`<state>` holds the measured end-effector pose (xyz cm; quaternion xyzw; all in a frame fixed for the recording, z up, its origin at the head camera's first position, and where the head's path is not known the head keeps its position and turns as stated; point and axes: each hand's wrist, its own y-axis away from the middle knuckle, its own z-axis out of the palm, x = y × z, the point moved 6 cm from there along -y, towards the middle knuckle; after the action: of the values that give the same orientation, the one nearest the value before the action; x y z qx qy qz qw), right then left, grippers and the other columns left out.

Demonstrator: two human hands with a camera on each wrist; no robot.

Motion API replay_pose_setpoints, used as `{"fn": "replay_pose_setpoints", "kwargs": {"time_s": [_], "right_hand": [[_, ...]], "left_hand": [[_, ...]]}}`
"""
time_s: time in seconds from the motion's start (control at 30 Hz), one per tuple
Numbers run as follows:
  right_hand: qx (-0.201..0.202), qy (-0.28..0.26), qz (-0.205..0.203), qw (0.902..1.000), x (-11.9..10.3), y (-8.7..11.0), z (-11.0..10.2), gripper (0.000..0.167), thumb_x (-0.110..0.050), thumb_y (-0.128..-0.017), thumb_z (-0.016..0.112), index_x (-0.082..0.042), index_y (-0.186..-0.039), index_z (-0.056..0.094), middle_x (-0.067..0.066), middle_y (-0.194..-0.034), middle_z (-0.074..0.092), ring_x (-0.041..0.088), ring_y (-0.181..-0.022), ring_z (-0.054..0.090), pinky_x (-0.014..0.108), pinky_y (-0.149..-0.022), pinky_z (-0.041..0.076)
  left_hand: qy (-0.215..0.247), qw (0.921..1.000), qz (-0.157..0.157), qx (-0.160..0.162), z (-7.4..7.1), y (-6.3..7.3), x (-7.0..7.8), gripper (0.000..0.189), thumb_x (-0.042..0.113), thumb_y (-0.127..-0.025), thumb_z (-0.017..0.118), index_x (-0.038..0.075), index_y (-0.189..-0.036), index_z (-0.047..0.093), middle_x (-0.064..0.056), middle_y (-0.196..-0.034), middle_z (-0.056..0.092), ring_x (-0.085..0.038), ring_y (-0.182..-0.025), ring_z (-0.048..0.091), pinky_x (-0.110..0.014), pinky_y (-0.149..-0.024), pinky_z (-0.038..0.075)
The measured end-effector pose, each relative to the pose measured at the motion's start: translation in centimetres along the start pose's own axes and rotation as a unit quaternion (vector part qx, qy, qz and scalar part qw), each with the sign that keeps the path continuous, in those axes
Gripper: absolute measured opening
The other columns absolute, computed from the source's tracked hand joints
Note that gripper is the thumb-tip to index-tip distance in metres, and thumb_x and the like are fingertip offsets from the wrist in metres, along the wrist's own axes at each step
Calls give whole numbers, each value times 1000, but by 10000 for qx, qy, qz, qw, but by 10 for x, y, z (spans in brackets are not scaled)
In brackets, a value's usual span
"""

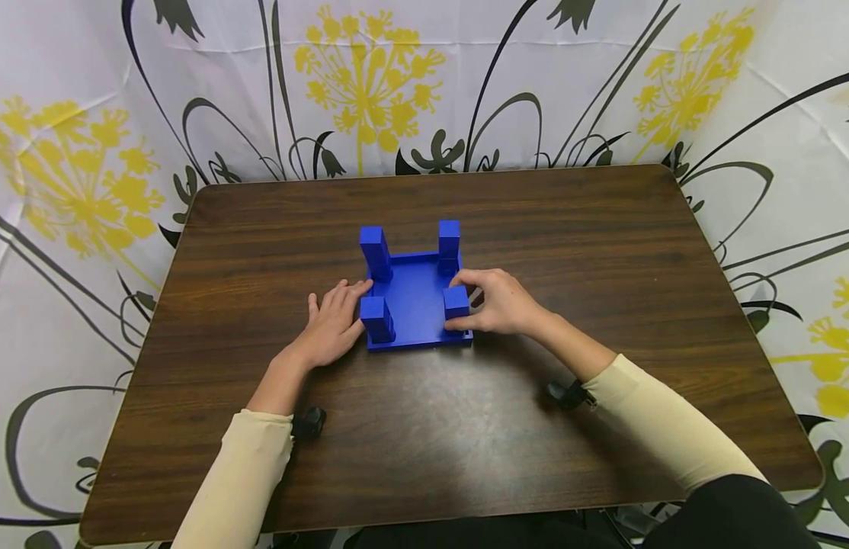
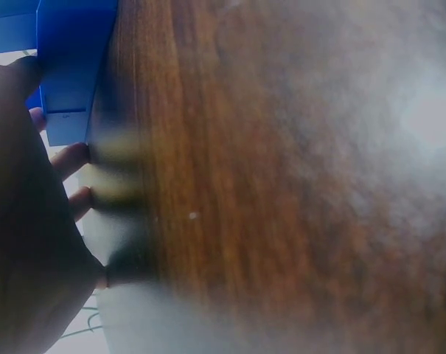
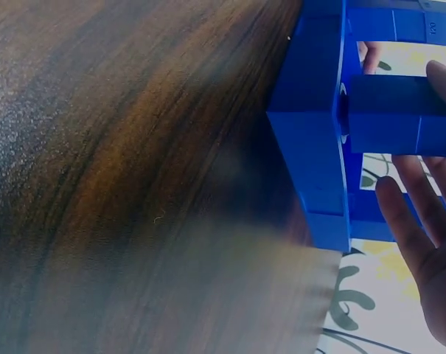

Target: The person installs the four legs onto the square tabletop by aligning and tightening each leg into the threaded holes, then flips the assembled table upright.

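Note:
A square, shallow blue base [image 1: 416, 301] with a low rim lies on the table, and upright blue square posts stand at its corners. My right hand [image 1: 503, 301] grips the front right post [image 1: 456, 302] between thumb and fingers. In the right wrist view that post [image 3: 388, 114] meets the base at a narrow joint with a pale spot. With fingers spread, my left hand [image 1: 331, 324] rests at the base's left side, close by the front left post [image 1: 375, 316]. The left wrist view shows this hand [image 2: 31, 214] darkly, near a blue side wall [image 2: 69, 66].
Farther back stand the back left post [image 1: 375, 248] and back right post [image 1: 449, 240]. The brown wood-grain table [image 1: 260, 244] has rounded corners. Behind it hangs a white curtain [image 1: 246, 69] with yellow and grey plants. Each wrist wears a dark camera strap [image 1: 309, 423].

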<state>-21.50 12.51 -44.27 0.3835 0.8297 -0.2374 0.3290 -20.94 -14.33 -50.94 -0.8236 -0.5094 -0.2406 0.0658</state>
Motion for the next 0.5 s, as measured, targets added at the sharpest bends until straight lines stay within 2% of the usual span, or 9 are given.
{"fn": "replay_pose_setpoints", "kwargs": {"time_s": [0.13, 0.3, 0.4, 0.5], "right_hand": [[6, 202, 60, 9998, 1, 0, 1, 47, -41, -73, 86, -17, -105, 61, -1, -97, 67, 19, -79, 69, 37, -69, 57], [38, 453, -56, 9990, 0, 1, 1, 55, -50, -70, 86, -18, -108, 62, -2, -101, 68, 16, -81, 67, 39, -70, 55], [-37, 410, -176, 9990, -1, 1, 0, 59, -52, -70, 85, -18, -114, 63, -4, -109, 67, 14, -90, 63, 38, -73, 55], [-264, 50, -317, 9991, -1, 0, -2, 62, -42, -74, 86, -14, -124, 62, -2, -121, 64, 15, -106, 59, 38, -80, 54]], "left_hand": [[-4, 10000, -5, 10, -1, 0, 0, 65, 20, -100, 45, 25, -157, 14, -13, -159, 20, -34, -148, 4, -72, -104, -8], [15, 10000, 44, 69, -1, 0, 1, 65, 19, -99, 45, 24, -157, 16, -12, -159, 21, -35, -148, 5, -72, -104, -7], [26, 9999, 58, 100, -2, 1, 2, 64, 19, -99, 45, 23, -157, 16, -12, -158, 22, -35, -148, 6, -72, -104, -6], [7, 9999, 47, 109, -2, 1, 1, 64, 20, -99, 45, 23, -157, 16, -12, -158, 22, -35, -148, 6, -72, -104, -7]]}}
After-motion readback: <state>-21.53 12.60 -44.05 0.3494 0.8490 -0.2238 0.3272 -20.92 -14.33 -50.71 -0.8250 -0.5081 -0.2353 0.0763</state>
